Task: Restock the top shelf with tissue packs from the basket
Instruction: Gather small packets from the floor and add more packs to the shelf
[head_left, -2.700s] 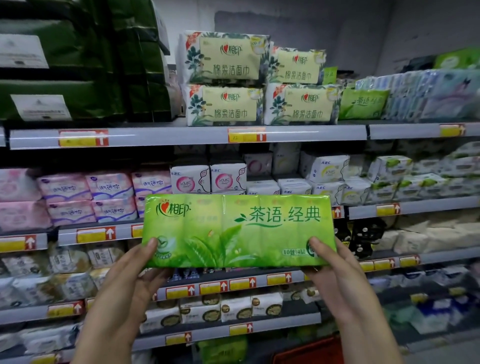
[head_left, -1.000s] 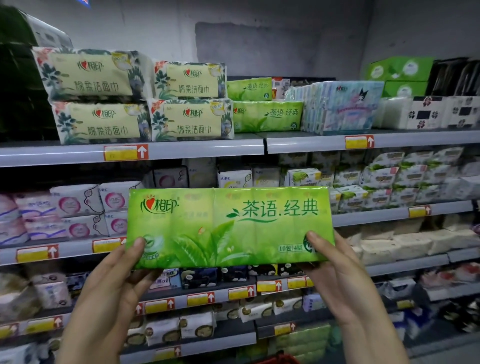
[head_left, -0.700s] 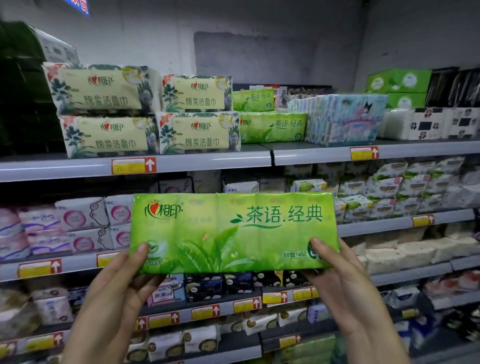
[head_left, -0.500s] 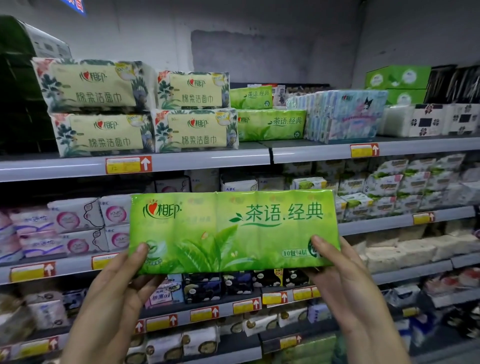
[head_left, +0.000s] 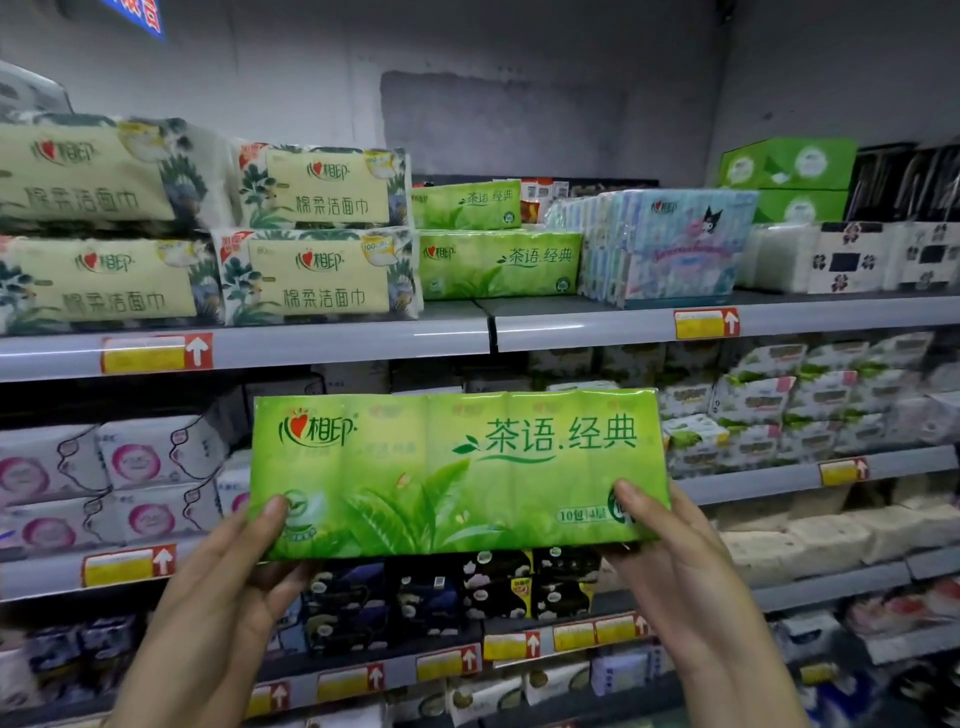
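Your view had swung right to the green stack (head_left: 498, 265) on the top shelf (head_left: 311, 345); your left hand (head_left: 223, 587) and right hand (head_left: 680, 566) each gripped an end of the pack (head_left: 457, 467), held below that shelf, not yet placed.

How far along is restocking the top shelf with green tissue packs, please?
Two green plastic-wrapped tissue packs sit stacked on the grey top shelf. A matching long green pack is in hand, left hand and right hand gripping its lower corners, below shelf level. It needs placing; the basket is out of view.
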